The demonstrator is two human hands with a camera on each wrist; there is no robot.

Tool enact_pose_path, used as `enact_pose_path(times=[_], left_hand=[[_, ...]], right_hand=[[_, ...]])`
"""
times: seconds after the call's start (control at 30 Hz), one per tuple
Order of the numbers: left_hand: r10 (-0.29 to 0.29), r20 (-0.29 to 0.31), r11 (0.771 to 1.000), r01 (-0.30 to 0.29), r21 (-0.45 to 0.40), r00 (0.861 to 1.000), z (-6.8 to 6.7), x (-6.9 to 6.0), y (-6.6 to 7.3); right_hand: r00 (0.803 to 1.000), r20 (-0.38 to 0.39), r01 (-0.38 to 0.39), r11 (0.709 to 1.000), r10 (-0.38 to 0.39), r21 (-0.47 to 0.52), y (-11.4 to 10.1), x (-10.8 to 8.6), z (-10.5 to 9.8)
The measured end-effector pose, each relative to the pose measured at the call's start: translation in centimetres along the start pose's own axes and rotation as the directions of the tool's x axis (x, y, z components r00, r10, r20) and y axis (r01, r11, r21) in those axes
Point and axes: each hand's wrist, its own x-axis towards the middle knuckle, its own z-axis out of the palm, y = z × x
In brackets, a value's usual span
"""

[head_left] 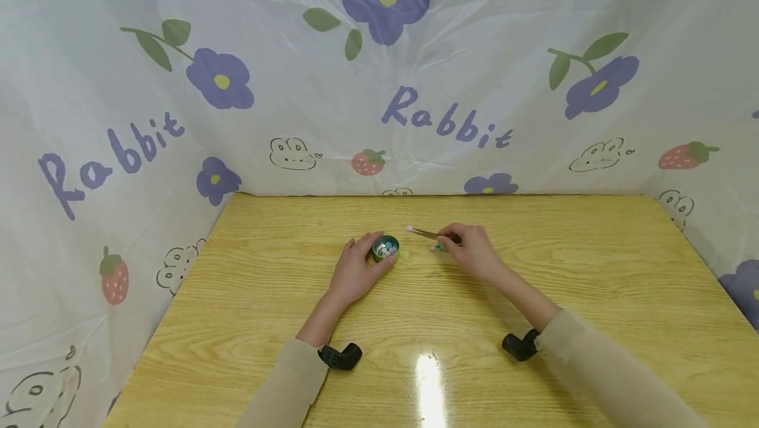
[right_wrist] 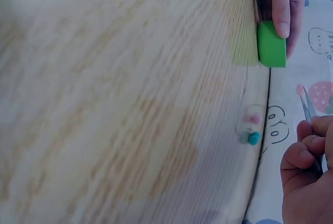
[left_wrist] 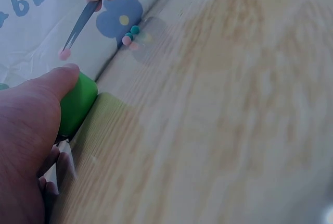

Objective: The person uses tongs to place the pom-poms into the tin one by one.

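Note:
A small green bowl (left_wrist: 80,101) stands on the table with several teal, white and lilac balls (head_left: 388,245) inside. My left hand (head_left: 354,274) holds it between thumb and fingers. Tweezers (head_left: 423,234) are pinched in my right hand (head_left: 476,254), to the right of the bowl. At their tips is a small pink ball (left_wrist: 64,54), held above the table and apart from the bowl. Several loose pink and teal balls (right_wrist: 253,138) lie on the table below the right hand, which partly covers them in the head view.
The wooden table (head_left: 267,322) reaches back to a white cloth (head_left: 284,105) printed with flowers and rabbits. A black wrist camera (head_left: 340,356) sits on the left wrist, another black camera (head_left: 520,345) on the right. Light glares off the table's front.

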Motion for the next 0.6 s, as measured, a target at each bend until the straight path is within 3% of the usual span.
enact_pose_path(times=[0.33, 0.6], left_hand=[[0.004, -0.001, 1.000, -0.004, -0.003, 1.000, 0.0, 0.0, 0.0], [-0.003, -0.002, 1.000, 0.003, 0.007, 1.000, 0.0, 0.1, 0.0]], right_hand=[[0.999, 0.033, -0.019, 1.000, 0.018, 0.023, -0.5, -0.1, 0.8], [0.999, 0.052, 0.010, 0.999, -0.012, 0.032, -1.2, -0.3, 1.4]])
